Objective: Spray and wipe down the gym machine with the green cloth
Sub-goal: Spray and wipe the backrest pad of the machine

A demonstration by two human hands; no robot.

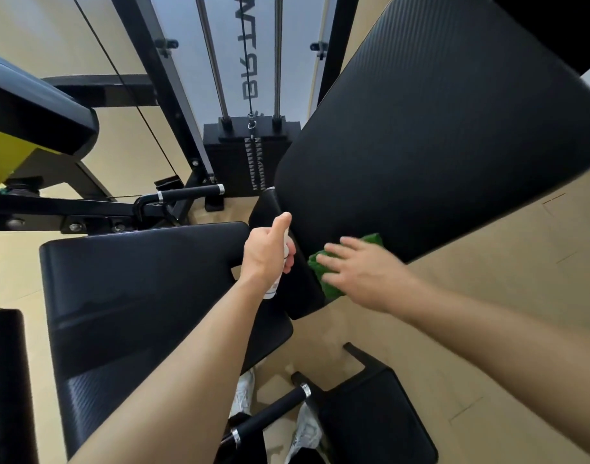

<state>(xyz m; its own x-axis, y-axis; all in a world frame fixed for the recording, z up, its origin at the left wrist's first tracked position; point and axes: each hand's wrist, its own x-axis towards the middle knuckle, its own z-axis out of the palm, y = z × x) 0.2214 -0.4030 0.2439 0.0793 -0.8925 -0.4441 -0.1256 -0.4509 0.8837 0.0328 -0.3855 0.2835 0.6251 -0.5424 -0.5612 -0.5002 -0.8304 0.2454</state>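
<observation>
Two grips: left grip [265, 252] holds one spray bottle [273, 290]; right grip [364, 272], flat-fingered, presses one green cloth [333, 291].

Cloth [333, 272] on backrest [437, 145] (seat [136, 286] left).

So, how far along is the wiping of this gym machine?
Mid-job, probably. Done: nothing shows clearly; no wet streaks prove any pad finished. In hand: the right hand presses the green cloth flat against the lower edge of the back pad, while the left hand grips the spray bottle. Left, likely: the rest of that pad, the seat pad and the handles.
</observation>
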